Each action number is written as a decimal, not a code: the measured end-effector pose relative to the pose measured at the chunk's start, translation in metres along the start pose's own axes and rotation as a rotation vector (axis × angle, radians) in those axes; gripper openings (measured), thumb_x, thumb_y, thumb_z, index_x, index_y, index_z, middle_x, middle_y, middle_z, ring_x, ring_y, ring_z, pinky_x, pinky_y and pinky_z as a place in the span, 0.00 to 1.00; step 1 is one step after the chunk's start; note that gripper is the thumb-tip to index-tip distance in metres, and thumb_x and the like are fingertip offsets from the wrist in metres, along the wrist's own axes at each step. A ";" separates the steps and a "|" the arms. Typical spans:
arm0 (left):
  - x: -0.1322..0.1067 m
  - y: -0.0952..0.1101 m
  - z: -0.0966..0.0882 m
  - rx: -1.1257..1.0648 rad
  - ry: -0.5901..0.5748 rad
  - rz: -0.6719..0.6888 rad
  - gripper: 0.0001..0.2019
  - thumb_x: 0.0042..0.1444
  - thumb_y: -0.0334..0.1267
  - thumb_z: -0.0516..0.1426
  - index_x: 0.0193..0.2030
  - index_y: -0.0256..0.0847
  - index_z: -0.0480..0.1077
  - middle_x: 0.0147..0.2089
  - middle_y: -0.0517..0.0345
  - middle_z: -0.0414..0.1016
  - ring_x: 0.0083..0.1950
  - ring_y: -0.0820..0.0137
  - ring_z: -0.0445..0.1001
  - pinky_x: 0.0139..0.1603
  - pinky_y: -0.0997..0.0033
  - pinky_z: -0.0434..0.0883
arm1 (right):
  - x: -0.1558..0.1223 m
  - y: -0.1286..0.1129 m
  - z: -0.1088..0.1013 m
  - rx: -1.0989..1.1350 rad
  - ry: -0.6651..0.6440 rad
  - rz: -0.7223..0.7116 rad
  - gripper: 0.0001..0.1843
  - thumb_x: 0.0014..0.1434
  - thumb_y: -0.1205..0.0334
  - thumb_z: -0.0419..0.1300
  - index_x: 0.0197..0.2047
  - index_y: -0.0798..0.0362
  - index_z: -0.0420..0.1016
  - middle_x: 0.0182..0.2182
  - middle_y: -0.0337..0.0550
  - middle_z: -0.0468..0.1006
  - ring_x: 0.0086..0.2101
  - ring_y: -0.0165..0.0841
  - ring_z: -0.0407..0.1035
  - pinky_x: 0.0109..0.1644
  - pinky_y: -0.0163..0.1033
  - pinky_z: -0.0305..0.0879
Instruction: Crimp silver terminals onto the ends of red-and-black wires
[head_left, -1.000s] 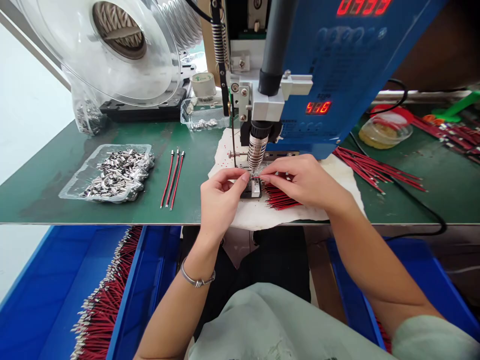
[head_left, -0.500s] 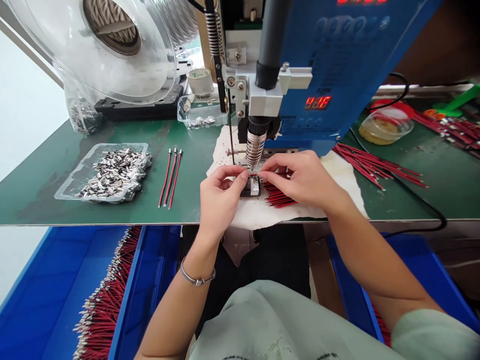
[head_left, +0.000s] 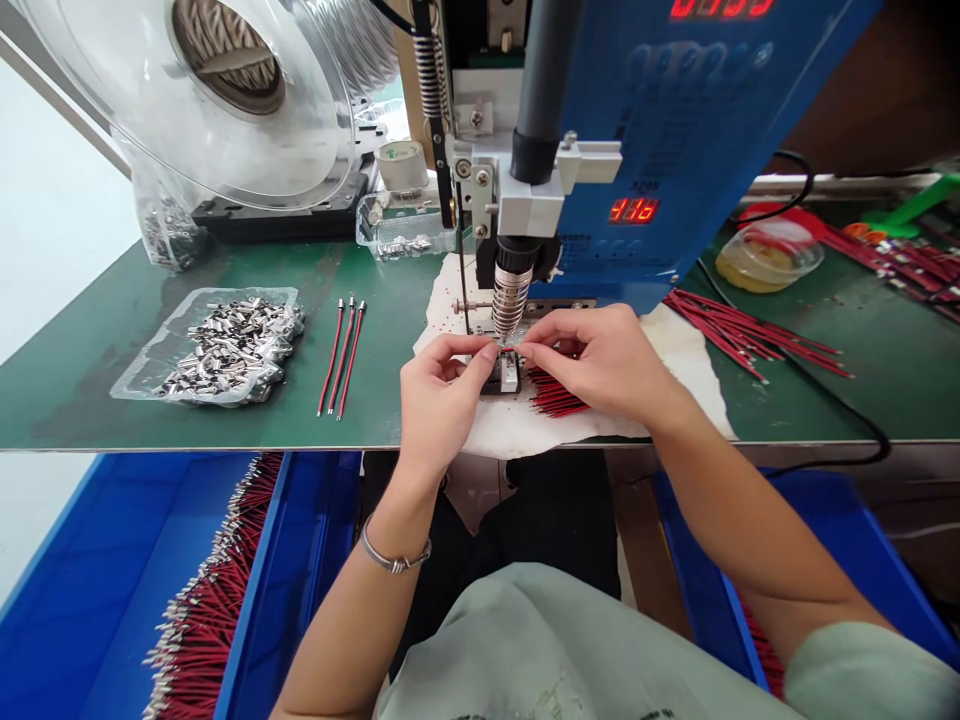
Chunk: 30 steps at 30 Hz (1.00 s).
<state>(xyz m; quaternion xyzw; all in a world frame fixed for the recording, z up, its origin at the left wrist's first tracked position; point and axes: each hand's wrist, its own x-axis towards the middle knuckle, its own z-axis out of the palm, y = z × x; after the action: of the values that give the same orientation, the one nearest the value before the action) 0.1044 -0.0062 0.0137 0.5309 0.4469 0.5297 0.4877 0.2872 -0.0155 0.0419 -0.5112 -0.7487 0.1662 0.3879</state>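
My left hand (head_left: pixel 442 405) is closed in a pinch at the small metal fixture (head_left: pixel 510 374); the tiny part between its fingertips is mostly hidden. Opposite it, my right hand (head_left: pixel 604 360) pinches a thin red-and-black wire, whose end reaches toward the left fingertips. Directly above both fingertips is the tip of the soldering machine's coiled nozzle (head_left: pixel 511 295). A bundle of red-and-black wires (head_left: pixel 555 393) lies under my right hand on a white cloth (head_left: pixel 499 432).
Left of my hands lie three wires with metal ends (head_left: pixel 347 355) and a clear tray of metal connectors (head_left: pixel 225 350). Blue bins (head_left: pixel 255 600) sit below the table edge. More wires (head_left: pixel 750 330) and a clear tub (head_left: pixel 769 258) are at right, beside the blue machine housing (head_left: pixel 645 130).
Both hands keep nearly the same pinch under the nozzle. The red digits on the machine's display have changed, and the view has shifted very slightly.
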 end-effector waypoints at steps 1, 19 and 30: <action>0.000 0.000 0.000 -0.002 0.002 0.001 0.08 0.53 0.42 0.67 0.35 0.40 0.78 0.28 0.59 0.74 0.22 0.79 0.59 0.21 0.76 0.56 | 0.000 0.000 0.000 0.008 0.002 0.015 0.08 0.60 0.59 0.65 0.32 0.53 0.81 0.23 0.36 0.80 0.21 0.26 0.67 0.31 0.36 0.63; -0.001 0.000 0.000 -0.008 0.017 0.015 0.08 0.53 0.41 0.66 0.35 0.38 0.78 0.25 0.61 0.71 0.22 0.79 0.59 0.22 0.77 0.58 | -0.001 -0.002 0.003 0.129 -0.007 0.106 0.08 0.60 0.59 0.65 0.33 0.53 0.82 0.25 0.37 0.82 0.23 0.26 0.71 0.30 0.34 0.68; 0.000 -0.001 0.000 -0.016 0.013 0.026 0.07 0.54 0.40 0.66 0.35 0.38 0.79 0.23 0.62 0.68 0.22 0.80 0.59 0.22 0.79 0.59 | 0.000 -0.001 0.003 0.129 -0.005 0.092 0.07 0.59 0.60 0.65 0.33 0.53 0.82 0.25 0.37 0.82 0.23 0.27 0.72 0.30 0.35 0.68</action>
<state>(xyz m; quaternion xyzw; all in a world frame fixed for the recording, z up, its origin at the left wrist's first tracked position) 0.1043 -0.0059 0.0129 0.5292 0.4388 0.5431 0.4822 0.2844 -0.0158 0.0412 -0.5184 -0.7133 0.2332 0.4100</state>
